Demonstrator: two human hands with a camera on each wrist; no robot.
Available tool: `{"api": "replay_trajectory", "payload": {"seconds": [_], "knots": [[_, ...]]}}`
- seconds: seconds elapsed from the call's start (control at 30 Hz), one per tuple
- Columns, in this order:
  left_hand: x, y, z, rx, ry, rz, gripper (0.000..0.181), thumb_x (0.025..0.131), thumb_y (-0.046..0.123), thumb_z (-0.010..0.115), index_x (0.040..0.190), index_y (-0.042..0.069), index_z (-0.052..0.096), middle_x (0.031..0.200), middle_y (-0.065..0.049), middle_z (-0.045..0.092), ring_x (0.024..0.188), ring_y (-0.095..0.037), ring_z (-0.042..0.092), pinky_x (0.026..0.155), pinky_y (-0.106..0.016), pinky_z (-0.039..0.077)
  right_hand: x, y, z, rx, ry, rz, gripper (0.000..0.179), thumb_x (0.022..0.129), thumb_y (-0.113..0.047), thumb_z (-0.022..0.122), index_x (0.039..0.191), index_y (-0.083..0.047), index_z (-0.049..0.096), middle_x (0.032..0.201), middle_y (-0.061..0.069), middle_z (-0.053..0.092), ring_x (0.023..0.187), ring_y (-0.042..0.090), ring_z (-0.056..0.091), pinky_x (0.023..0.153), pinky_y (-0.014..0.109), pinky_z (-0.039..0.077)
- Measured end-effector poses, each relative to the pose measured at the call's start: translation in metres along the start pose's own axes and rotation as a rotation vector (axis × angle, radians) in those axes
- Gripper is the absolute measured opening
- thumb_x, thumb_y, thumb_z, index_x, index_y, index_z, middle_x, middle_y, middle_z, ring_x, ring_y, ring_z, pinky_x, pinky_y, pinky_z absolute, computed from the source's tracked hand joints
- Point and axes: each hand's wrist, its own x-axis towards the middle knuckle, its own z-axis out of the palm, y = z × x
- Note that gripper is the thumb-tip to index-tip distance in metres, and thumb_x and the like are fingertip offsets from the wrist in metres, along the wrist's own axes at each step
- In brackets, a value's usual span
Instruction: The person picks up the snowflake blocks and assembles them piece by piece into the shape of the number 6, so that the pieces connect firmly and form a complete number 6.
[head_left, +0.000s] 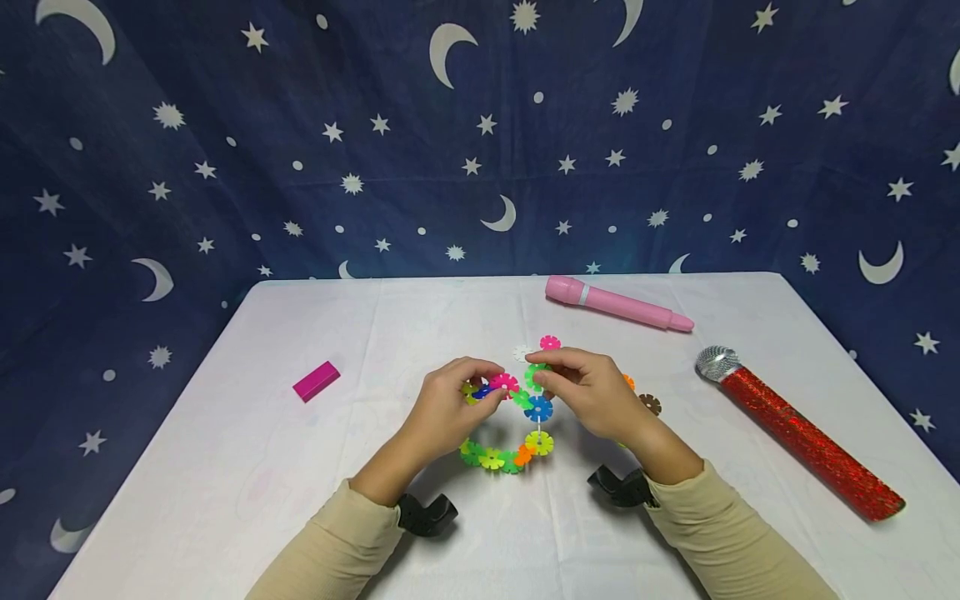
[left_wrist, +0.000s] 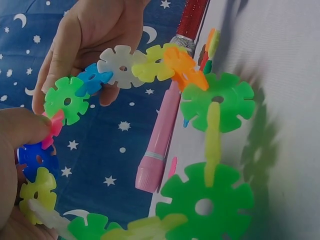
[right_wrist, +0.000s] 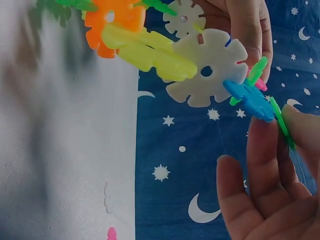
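A closed loop of notched, flower-shaped plastic discs (head_left: 491,458), in green, yellow, orange, white and blue, hangs between both hands. My left hand (head_left: 450,404) pinches a pink disc (left_wrist: 54,131) of the loop between thumb and fingers. From the right, my right hand (head_left: 592,387) pinches a green disc (right_wrist: 282,124) by its edge, beside a blue disc (right_wrist: 250,100). In the left wrist view another green disc (left_wrist: 66,101) lies between the pink and blue ones. Whether the pinched green disc is slotted into the blue one, I cannot tell.
Loose discs lie close by: pink (head_left: 550,342), white (head_left: 522,353), and brown (head_left: 649,405) past the right hand. A pink marker-shaped stick (head_left: 622,305) lies at the back. On the right is a red glittery microphone (head_left: 810,442), on the left a magenta block (head_left: 317,382).
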Motion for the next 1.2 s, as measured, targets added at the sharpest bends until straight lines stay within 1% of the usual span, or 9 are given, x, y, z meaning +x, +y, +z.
{"api": "replay_trajectory", "payload": {"seconds": [0.1, 0.2, 0.4, 0.57, 0.7, 0.87, 1.0, 1.1, 1.2], "knots": [[0.000, 0.000, 0.000, -0.003, 0.004, 0.010, 0.024, 0.083, 0.005, 0.080, 0.105, 0.003, 0.071, 0.092, -0.003, 0.068, 0.080, -0.015, 0.060, 0.071, -0.028, 0.054, 0.001, 0.001, 0.000, -0.012, 0.008, -0.016, 0.027, 0.093, -0.003, 0.069, 0.120, 0.000, 0.071, 0.082, 0.001, 0.065, 0.073, 0.020, 0.064, 0.068, 0.028, 0.053], [0.000, 0.001, -0.001, -0.006, 0.004, 0.012, 0.023, 0.083, 0.005, 0.081, 0.105, 0.003, 0.071, 0.093, -0.003, 0.068, 0.080, -0.015, 0.060, 0.071, -0.027, 0.054, 0.001, -0.001, 0.000, -0.044, 0.007, -0.002, 0.032, 0.092, -0.005, 0.072, 0.123, 0.000, 0.070, 0.089, 0.001, 0.068, 0.077, 0.019, 0.065, 0.071, 0.027, 0.054], [0.001, 0.001, -0.002, -0.009, 0.020, 0.022, 0.023, 0.083, 0.005, 0.081, 0.103, 0.003, 0.071, 0.092, -0.002, 0.068, 0.080, -0.015, 0.059, 0.070, -0.027, 0.054, -0.001, -0.002, -0.004, -0.053, -0.045, 0.034, 0.043, 0.088, -0.008, 0.076, 0.128, 0.003, 0.065, 0.100, 0.006, 0.069, 0.082, 0.018, 0.063, 0.070, 0.026, 0.054], [0.000, 0.002, -0.002, -0.014, 0.035, 0.057, 0.023, 0.083, 0.004, 0.081, 0.103, 0.002, 0.071, 0.093, -0.004, 0.068, 0.080, -0.016, 0.060, 0.070, -0.029, 0.055, -0.001, -0.003, -0.006, -0.021, -0.088, 0.056, 0.040, 0.089, -0.010, 0.076, 0.125, 0.004, 0.067, 0.116, 0.011, 0.069, 0.094, 0.021, 0.068, 0.085, 0.035, 0.056], [0.001, 0.003, -0.002, 0.011, 0.043, 0.099, 0.022, 0.083, 0.004, 0.081, 0.103, 0.002, 0.071, 0.093, -0.004, 0.068, 0.083, -0.016, 0.060, 0.071, -0.028, 0.055, -0.001, -0.004, -0.005, -0.025, -0.099, 0.070, 0.038, 0.088, -0.012, 0.077, 0.121, 0.004, 0.068, 0.110, 0.009, 0.070, 0.098, 0.023, 0.069, 0.088, 0.041, 0.055], [0.001, 0.003, -0.001, 0.024, 0.060, 0.168, 0.022, 0.083, 0.002, 0.081, 0.102, 0.002, 0.070, 0.096, -0.005, 0.069, 0.089, -0.018, 0.061, 0.074, -0.026, 0.055, -0.001, -0.005, -0.004, -0.048, -0.075, 0.075, 0.035, 0.085, -0.012, 0.081, 0.115, 0.002, 0.070, 0.096, 0.003, 0.070, 0.094, 0.022, 0.069, 0.084, 0.039, 0.057], [0.001, 0.003, 0.001, 0.020, 0.071, 0.210, 0.022, 0.082, 0.002, 0.081, 0.101, 0.001, 0.070, 0.096, -0.006, 0.069, 0.089, -0.019, 0.062, 0.075, -0.026, 0.055, -0.001, -0.007, -0.003, -0.061, -0.059, 0.081, 0.034, 0.084, -0.013, 0.082, 0.112, 0.002, 0.070, 0.089, 0.001, 0.066, 0.092, 0.022, 0.069, 0.083, 0.040, 0.056], [0.001, 0.004, 0.002, 0.028, 0.055, 0.221, 0.022, 0.083, 0.003, 0.081, 0.101, 0.002, 0.070, 0.097, -0.006, 0.069, 0.091, -0.019, 0.061, 0.077, -0.026, 0.055, -0.001, -0.009, -0.002, -0.074, -0.054, 0.095, 0.034, 0.083, -0.015, 0.083, 0.111, 0.001, 0.071, 0.087, 0.000, 0.065, 0.093, 0.022, 0.069, 0.082, 0.040, 0.056], [0.001, 0.005, 0.001, 0.051, 0.025, 0.211, 0.024, 0.082, 0.003, 0.082, 0.103, 0.003, 0.070, 0.102, -0.005, 0.068, 0.096, -0.021, 0.059, 0.082, -0.029, 0.054, -0.001, -0.009, -0.001, -0.078, -0.050, 0.104, 0.034, 0.083, -0.016, 0.083, 0.110, 0.000, 0.071, 0.087, 0.000, 0.066, 0.093, 0.022, 0.069, 0.082, 0.039, 0.056]]}}
